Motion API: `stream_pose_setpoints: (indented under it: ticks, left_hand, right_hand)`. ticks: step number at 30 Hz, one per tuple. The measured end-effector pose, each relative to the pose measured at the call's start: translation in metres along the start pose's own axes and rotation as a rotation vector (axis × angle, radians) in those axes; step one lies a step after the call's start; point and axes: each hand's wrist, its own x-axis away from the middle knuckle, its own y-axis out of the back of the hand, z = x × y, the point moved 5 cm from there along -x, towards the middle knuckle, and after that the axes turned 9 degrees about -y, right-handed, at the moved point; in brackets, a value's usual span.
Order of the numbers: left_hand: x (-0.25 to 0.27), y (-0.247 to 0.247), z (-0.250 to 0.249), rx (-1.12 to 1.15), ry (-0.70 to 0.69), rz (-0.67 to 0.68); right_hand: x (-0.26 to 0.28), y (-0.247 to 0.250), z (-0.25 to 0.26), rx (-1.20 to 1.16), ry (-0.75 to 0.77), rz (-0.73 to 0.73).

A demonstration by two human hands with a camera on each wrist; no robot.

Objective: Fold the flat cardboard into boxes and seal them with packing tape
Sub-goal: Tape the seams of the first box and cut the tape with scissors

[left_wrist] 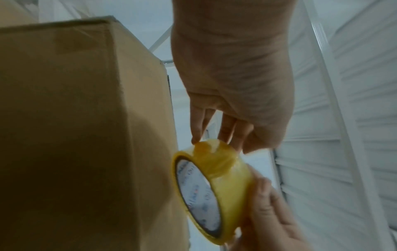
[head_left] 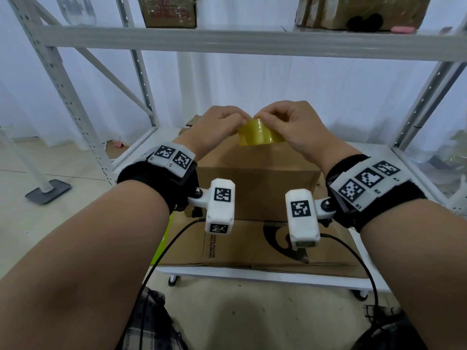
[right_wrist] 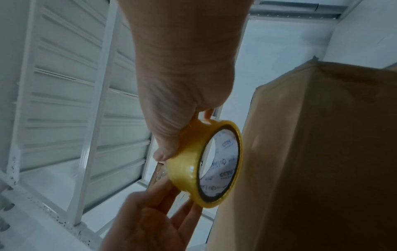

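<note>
tape: one roll of yellowish see-through packing tape (head_left: 260, 133), glossy and smooth, round ring with a white printed paper core; held up in the air just above the folded box, between both hands
left hand: left hand (head_left: 214, 127) curled onto the roll, fingers (left_wrist: 198, 122) picking at the top edge where the film looks wrinkled
right hand: right hand (head_left: 298, 127) gripping the same roll, thumb and fingers (right_wrist: 165, 147) wrapped round its outer band
box: one brown corrugated cardboard box (head_left: 255, 178), already folded up, matte with crisp straight edges, sitting on the low shelf right under the tape
flat stuff: flat cardboard sheets (head_left: 252, 246) under the box, one printed with a black swirl and small text; exact count hard to tell
shelf: white metal rack (head_left: 252, 44), perforated uprights; two more brown boxes up top
wrists: two black bands with white blocky marker tags, one per wrist
</note>
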Motion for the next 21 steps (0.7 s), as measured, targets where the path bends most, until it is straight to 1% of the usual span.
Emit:
stream_pose_setpoints:
  ticks: [3, 5, 8, 10, 13, 17, 21]
  left_hand:
    - [-0.003, -0.001, -0.003, -0.089, -0.024, 0.027]
    - [-0.004, 0.001, -0.001, -0.113, -0.034, 0.003]
    - [-0.005, 0.004, -0.006, -0.087, -0.063, -0.055]
    - [-0.005, 0.003, -0.012, -0.038, -0.087, -0.064]
    - [-0.006, 0.001, -0.016, -0.024, -0.105, -0.056]
    - [-0.007, 0.001, -0.011, -0.076, -0.090, -0.065]
    - [-0.004, 0.003, -0.006, -0.022, -0.036, -0.139]
  right_hand:
    - [0.000, 0.004, -0.003, -0.032, -0.017, 0.004]
    - [0.001, 0.002, -0.002, -0.041, -0.013, -0.012]
    - [0.001, 0.006, -0.003, -0.036, -0.039, -0.111]
    - [0.000, 0.009, -0.006, -0.042, -0.079, -0.168]
    - [0.003, 0.012, -0.008, -0.177, -0.134, -0.184]
    - [0.005, 0.016, -0.008, -0.123, -0.111, -0.250]
    - [0.002, 0.010, -0.002, -0.115, -0.084, -0.234]
